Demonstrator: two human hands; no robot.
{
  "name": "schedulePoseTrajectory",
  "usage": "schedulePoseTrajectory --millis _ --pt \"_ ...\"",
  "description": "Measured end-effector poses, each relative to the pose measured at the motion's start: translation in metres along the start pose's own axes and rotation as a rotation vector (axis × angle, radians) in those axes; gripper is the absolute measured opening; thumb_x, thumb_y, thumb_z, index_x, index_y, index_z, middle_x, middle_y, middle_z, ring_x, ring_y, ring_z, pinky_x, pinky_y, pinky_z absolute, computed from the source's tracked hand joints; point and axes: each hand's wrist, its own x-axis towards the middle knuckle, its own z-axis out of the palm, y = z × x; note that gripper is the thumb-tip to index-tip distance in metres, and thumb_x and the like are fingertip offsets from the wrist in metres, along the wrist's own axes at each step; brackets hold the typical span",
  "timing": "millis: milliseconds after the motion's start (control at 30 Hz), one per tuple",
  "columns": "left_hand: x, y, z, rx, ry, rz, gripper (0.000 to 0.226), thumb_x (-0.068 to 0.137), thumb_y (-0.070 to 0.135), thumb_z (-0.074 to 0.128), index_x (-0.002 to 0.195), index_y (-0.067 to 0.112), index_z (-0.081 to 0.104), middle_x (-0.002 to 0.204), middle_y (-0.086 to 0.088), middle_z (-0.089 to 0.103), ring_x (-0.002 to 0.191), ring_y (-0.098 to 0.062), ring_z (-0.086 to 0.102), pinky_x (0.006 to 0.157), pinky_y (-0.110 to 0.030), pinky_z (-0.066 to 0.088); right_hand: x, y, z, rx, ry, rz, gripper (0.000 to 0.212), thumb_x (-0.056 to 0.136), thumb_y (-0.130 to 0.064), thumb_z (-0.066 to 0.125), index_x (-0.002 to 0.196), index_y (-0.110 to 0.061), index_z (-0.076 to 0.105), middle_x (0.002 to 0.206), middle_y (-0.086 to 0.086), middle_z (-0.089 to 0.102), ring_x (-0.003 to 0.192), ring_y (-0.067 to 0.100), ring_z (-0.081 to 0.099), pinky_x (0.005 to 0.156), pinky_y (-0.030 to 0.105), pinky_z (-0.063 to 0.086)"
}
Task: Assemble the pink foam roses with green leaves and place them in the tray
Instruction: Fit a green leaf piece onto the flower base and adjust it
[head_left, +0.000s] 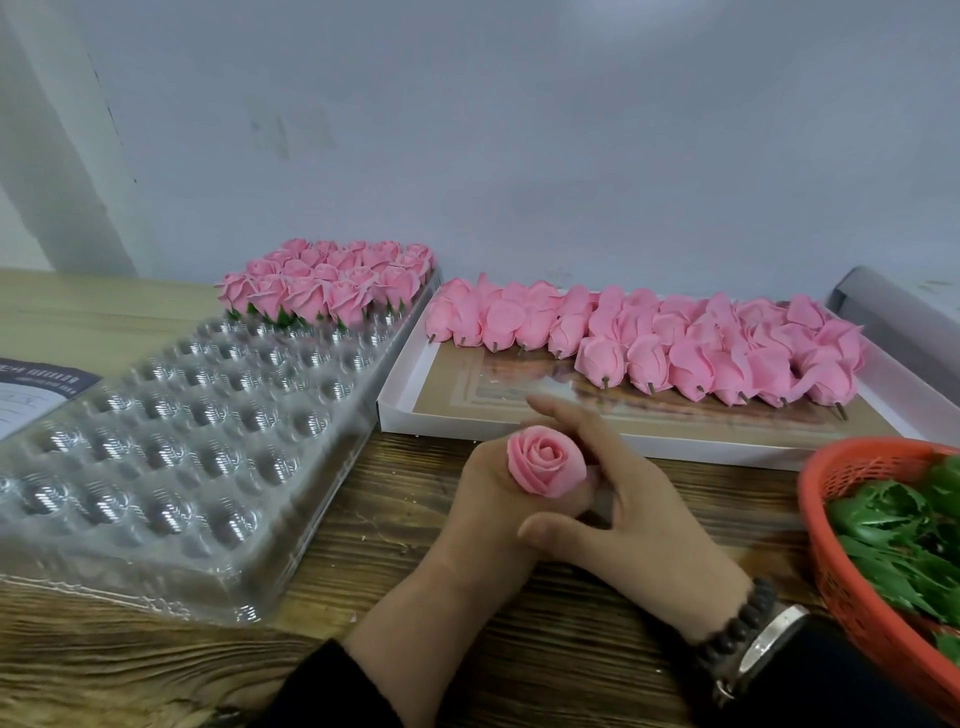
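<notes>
A printed sheet (31, 397) lies at the left edge under the clear plastic tray (171, 441); its dark header carries writing too blurred to read. The left hand (488, 514) grips a pink foam rose (543, 465) upright at table centre, bloom facing up. The right hand (618, 499) lies against it with fingers spread and straight, seemingly touching the rose's side. Finished roses (332, 280) with green leaves fill the tray's far rows. A white box (623, 441) of unassembled roses (675, 343) sits beyond the hands. An orange basket (841, 545) of leaves (893, 530) sits at the right edge. Bare wooden table (363, 519) shows between tray and hands.
</notes>
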Motion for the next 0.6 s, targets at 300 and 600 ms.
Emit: schedulePoseTrajectory --millis 300,600 --pt "-0.001 -0.002 0.008 0.066 -0.038 0.051 0.012 0.076 0.007 0.063 0.071 0.018 0.064 0.064 0.011 0.068 0.065 0.004 0.063 0.057 -0.009 0.046 0.000 -0.012 0.016 -0.072 0.350 -0.220 0.031 0.085 -0.037 0.043 0.096 -0.026 0.070 0.098 -0.016 0.069 0.099 -0.002 0.061 0.087 0.015 0.043" --pt "-0.004 -0.010 0.011 -0.163 -0.100 -0.034 0.029 0.088 -0.010 0.039 0.083 0.012 0.057 0.069 0.013 0.069 0.071 0.004 0.064 0.065 -0.011 0.049 0.001 -0.007 0.024 -0.208 0.353 -0.247 0.023 0.078 -0.031 0.051 0.087 -0.023 0.071 0.092 -0.014 0.068 0.097 0.006 0.062 0.087 0.024 0.048"
